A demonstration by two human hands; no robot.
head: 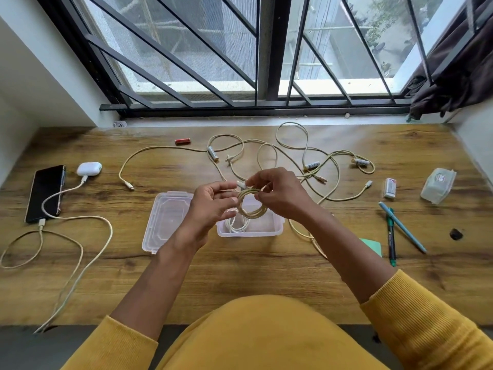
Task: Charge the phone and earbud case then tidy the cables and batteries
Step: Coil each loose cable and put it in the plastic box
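Both hands work a yellow cable coil [252, 206] above the clear plastic box [277, 228]: the left hand [210, 202] pinches the loops, the right hand [277, 192] grips the coil and its white plug end. Doing this well likely means keeping the loops even, tucking the plug through so they hold, then laying the coil beside the white cable [237, 225] already in the box. Phone [45, 193] and earbud case [89, 168] lie plugged in at the left of the wooden table [240, 276]; loose cables and batteries sprawl beyond, beneath a barred window [240, 49].
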